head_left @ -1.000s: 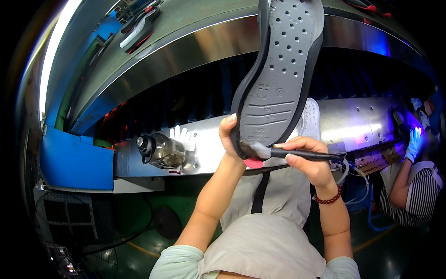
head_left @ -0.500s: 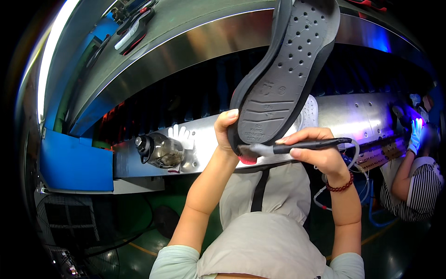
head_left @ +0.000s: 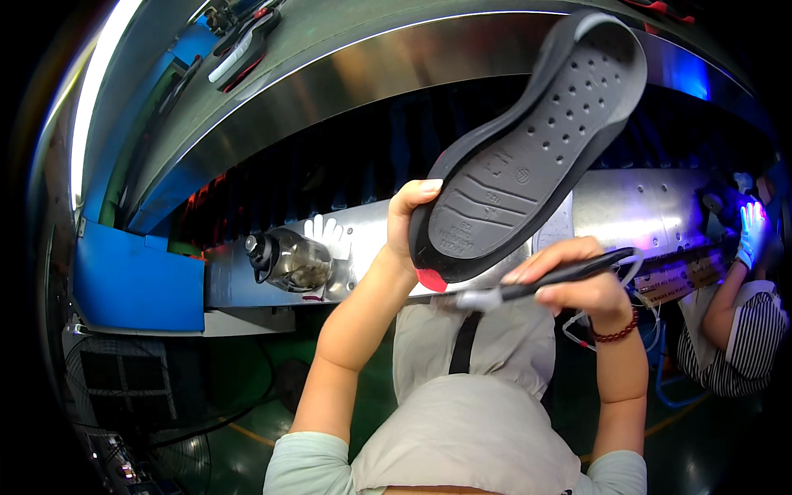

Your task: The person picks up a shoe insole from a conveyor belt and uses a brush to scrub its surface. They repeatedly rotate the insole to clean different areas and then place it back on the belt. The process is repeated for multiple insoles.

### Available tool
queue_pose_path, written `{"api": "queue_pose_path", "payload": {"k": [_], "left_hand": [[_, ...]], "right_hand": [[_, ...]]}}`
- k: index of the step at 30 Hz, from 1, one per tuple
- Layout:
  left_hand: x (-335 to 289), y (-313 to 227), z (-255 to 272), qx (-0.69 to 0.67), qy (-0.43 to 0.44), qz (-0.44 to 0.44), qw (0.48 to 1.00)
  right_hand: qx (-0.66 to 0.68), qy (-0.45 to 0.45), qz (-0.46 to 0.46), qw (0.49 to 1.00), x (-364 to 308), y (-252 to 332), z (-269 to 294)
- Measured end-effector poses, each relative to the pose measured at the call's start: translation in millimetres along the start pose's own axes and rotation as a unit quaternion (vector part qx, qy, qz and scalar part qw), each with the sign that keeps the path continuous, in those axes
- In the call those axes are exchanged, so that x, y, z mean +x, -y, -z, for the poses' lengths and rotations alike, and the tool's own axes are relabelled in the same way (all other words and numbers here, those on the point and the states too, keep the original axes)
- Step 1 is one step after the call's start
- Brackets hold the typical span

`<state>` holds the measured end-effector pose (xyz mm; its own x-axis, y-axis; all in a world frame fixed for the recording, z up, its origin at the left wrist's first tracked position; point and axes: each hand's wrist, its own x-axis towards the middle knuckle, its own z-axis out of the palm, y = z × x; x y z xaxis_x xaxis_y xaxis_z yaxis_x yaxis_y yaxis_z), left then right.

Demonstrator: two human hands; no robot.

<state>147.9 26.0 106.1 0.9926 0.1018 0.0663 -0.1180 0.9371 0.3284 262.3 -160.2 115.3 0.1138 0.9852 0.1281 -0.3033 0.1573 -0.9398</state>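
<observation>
My left hand (head_left: 410, 223) is closed on the heel end of a shoe sole (head_left: 516, 169), thumb over the rim. The sole slants up to the right, its grey inner face toward me, with a dark raised rim, small holes in the forefoot and a red patch at the heel. My right hand (head_left: 584, 285) grips a brush (head_left: 561, 274) with a black handle and a thin pale tube at its rear end. The brush's whitish bristle end is just below the heel, apart from the rim.
A metal ledge (head_left: 635, 202) crosses behind my hands. On it stand a dark transparent bottle (head_left: 290, 260) and white gloves (head_left: 326, 233). Beyond is a conveyor (head_left: 371, 37) with more soles (head_left: 247, 49). At right, a co-worker's gloved hand (head_left: 751, 235) is under violet light.
The sole has swung rightward and tilted more, showing its whole toe end and more of the red heel patch. My right hand and the brush have dropped slightly, and the bristles have left the heel rim.
</observation>
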Motion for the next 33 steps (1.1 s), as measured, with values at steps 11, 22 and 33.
{"api": "queue_pose_path", "payload": {"k": [11, 22, 33], "left_hand": [[-12, 9, -32, 0.147, -0.274, 0.158, 0.937], [-31, 1, -8, 0.178, -0.241, 0.197, 0.934], [-52, -9, 20, 0.141, -0.268, 0.140, 0.943]], "right_hand": [[-0.306, 0.102, 0.051, 0.945, 6, 17, 18], [-0.387, 0.192, -0.033, 0.901, 1, 17, 32], [-0.438, 0.187, -0.068, 0.877, -8, 30, 38]]}}
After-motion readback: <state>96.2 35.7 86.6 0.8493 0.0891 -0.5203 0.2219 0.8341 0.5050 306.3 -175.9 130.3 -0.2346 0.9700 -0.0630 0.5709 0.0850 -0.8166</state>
